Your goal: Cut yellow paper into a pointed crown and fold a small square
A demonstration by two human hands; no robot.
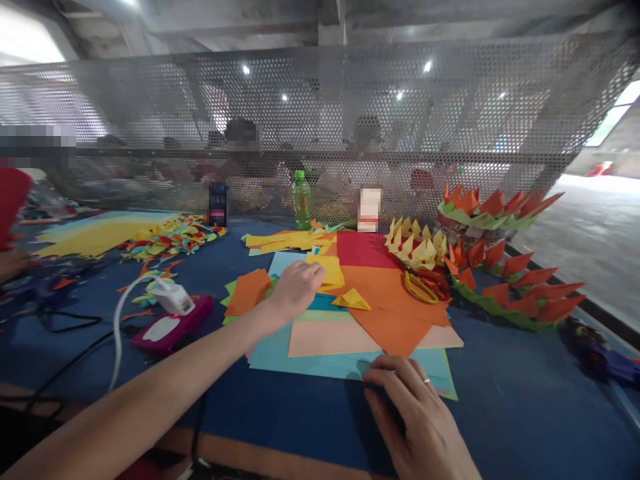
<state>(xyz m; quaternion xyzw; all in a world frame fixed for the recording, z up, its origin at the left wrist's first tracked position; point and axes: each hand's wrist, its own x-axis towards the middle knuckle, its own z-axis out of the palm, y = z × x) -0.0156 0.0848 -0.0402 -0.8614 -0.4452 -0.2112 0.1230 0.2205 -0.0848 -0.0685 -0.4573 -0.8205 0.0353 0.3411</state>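
Note:
My left hand (299,285) reaches over the paper pile, fingers curled down on a small yellow paper sheet (333,271); the fingertips are partly hidden. Just right of it lies a folded yellow paper piece (352,299) on a large orange sheet (400,303). My right hand (417,417), with a ring on one finger, rests near the front edge of a light blue sheet (310,363). Its fingers are bent, the thumb stands apart, and nothing shows between them. A pair of scissors with a yellow handle (420,288) lies on the orange sheet's right side.
Folded paper crowns, yellow (417,245) and orange-green (520,293), stand at right. A green bottle (301,200) and a phone (218,203) stand by the mesh screen (165,100). At left are a purple power strip (173,327), cables, paper scraps (170,238) and another person's red sleeve (11,207).

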